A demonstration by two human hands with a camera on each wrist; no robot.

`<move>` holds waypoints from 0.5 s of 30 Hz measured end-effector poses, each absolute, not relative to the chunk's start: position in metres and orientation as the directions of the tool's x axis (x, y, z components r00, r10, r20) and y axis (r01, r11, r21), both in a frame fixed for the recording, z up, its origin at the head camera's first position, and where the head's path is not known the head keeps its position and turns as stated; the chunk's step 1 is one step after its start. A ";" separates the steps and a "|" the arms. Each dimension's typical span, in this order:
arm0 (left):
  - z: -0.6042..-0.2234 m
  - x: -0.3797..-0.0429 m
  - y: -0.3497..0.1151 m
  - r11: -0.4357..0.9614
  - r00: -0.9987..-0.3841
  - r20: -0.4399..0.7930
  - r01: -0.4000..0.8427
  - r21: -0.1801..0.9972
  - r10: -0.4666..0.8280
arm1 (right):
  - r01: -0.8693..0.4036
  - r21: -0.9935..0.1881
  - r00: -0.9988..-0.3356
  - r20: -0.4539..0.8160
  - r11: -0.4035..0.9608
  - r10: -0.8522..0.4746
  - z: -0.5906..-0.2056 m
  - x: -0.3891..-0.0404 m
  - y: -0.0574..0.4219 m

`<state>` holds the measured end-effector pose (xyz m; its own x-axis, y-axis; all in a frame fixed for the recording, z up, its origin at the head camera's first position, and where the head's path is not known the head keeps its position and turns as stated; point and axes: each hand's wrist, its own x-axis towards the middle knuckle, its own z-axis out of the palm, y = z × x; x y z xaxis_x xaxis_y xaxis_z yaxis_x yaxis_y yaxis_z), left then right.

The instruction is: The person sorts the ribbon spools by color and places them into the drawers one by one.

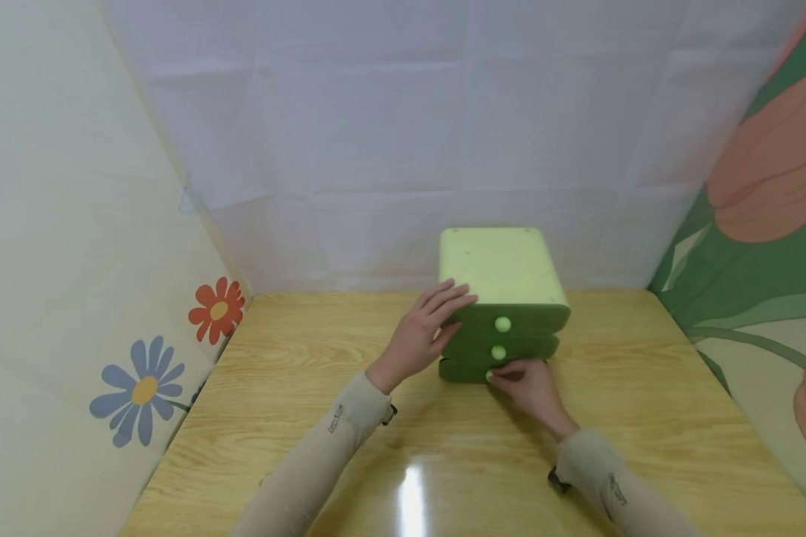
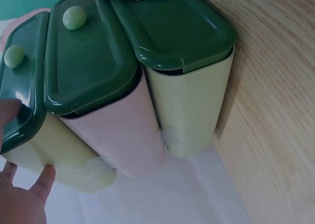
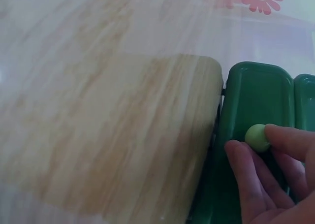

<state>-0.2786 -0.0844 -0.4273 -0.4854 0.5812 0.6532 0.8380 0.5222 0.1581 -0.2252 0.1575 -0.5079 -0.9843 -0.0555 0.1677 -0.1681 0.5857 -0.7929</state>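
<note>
A small three-drawer cabinet (image 1: 497,265) with a pale green top and dark green fronts stands on the table. My left hand (image 1: 419,332) rests on its upper left edge, fingers extended over the top and thumb at the top drawer's front (image 2: 24,86). Low on the front, my right hand (image 1: 530,388) pinches the round pale green knob (image 3: 257,137) of the bottom drawer (image 3: 261,91) between thumb and fingers. In the left wrist view, narrow dark gaps show behind the fronts of the middle drawer (image 2: 91,61) and the bottom drawer. Drawer contents are hidden.
The wood-grain table (image 1: 295,373) extends around the cabinet. A white cloth (image 1: 349,149) hangs behind it. Flower-printed panels stand at the left (image 1: 54,261) and right (image 1: 766,298). Light glares off the table's front part.
</note>
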 end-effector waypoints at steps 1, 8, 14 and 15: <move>-0.428 -0.278 -0.085 0.523 -0.486 0.648 0.838 0.157 0.586 | -0.177 -0.788 -0.983 0.173 0.590 -0.064 -0.508 -0.224 0.157; -0.430 -0.276 -0.091 0.511 -0.505 0.612 0.839 0.185 0.608 | -0.305 -0.730 -0.952 0.243 0.612 -0.186 -0.504 -0.218 0.163; -0.435 -0.275 -0.105 0.516 -0.531 0.589 0.829 0.214 0.609 | -0.379 -0.757 -0.912 0.209 0.532 -0.353 -0.497 -0.210 0.173; -0.437 -0.274 -0.110 0.525 -0.539 0.587 0.823 0.217 0.604 | -0.374 -0.763 -0.909 0.189 0.527 -0.372 -0.495 -0.208 0.176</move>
<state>-0.2744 -0.1097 -0.4368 -0.5393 0.6037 0.5872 0.8232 0.5248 0.2165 -0.2077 0.1762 -0.4948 -0.9089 -0.3716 0.1893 -0.3744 0.5272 -0.7628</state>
